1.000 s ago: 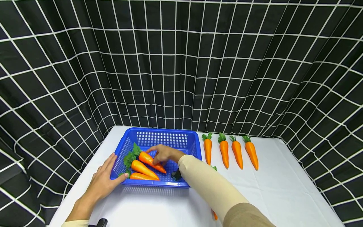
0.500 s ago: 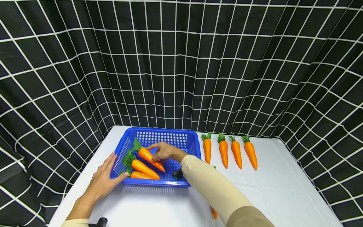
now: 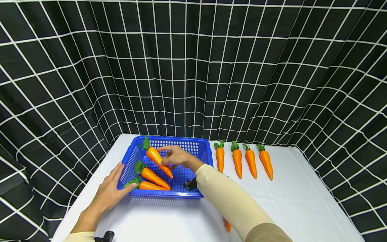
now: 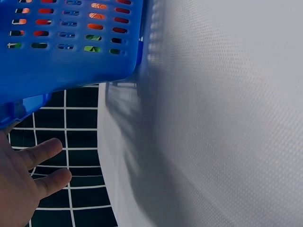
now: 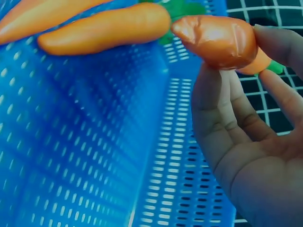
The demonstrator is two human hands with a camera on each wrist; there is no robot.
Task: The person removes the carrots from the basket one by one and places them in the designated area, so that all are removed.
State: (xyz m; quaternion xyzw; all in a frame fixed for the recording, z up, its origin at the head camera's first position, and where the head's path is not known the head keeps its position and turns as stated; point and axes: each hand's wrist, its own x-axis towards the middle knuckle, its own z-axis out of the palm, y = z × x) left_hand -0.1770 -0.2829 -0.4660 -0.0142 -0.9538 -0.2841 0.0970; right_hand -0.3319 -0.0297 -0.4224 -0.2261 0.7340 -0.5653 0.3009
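In the head view my right hand pinches an orange carrot with a leafy green top, raised over the inside of a blue plastic basket. The right wrist view shows the thumb and fingers on either side of that carrot, its tip toward the camera. Two more carrots lie in the left part of the basket, a longer carrot and a front carrot. My left hand rests at the basket's left front corner, its fingers spread along the rim and its thumb over the front edge.
Several carrots lie in a row on the white table, right of the basket. Another carrot shows partly from under my right sleeve. A black curtain with white grid lines surrounds the table.
My right hand has lifted the carrot up from beside the other two and moved it toward the back of the basket. The left hand has stayed in place.
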